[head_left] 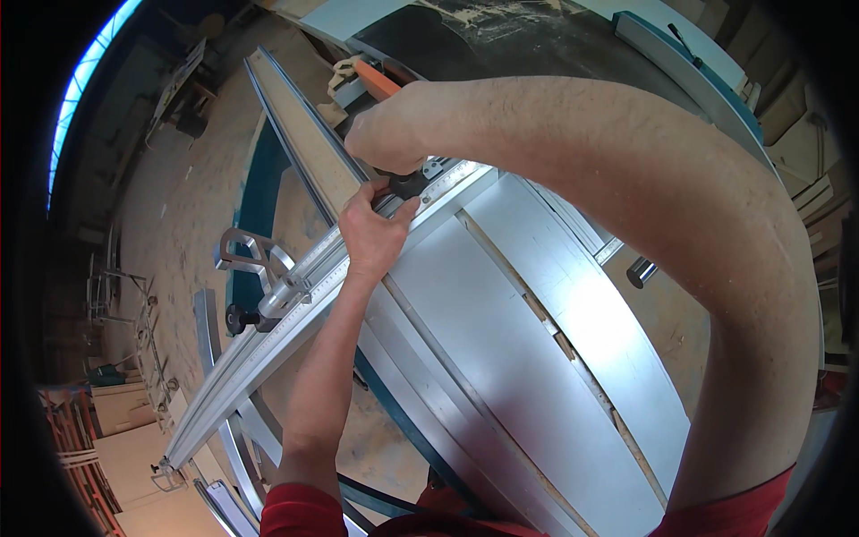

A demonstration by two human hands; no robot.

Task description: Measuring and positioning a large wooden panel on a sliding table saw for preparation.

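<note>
Where the fingers of the left hand [371, 237] curl over the long aluminium fence rail [295, 300], thumb tip pressed against the black knob [407, 185], closed lightly on the rail's top edge rather than wrapped right round it. Just above, right hand [389, 139] bent down over the same knob, fingers hidden beneath the wrist, so cannot tell how tightly shut, though seemingly on the knob. Knob seated on the rail close to the far edge of the grey sliding table [528, 358], next to a small metal bracket [436, 167]. Rail with its ruled scale running from there diagonally out past the table's left edge toward the lower left. Farther down the rail, a cast metal flip stop [255, 259] with a second small black knob [240, 317]. Long wooden board [304, 134] lying beyond the rail, toward the far left corner. Orange handle [378, 80] behind the right hand. Sawdust-covered floor [179, 206] under everything, off the left side
</note>
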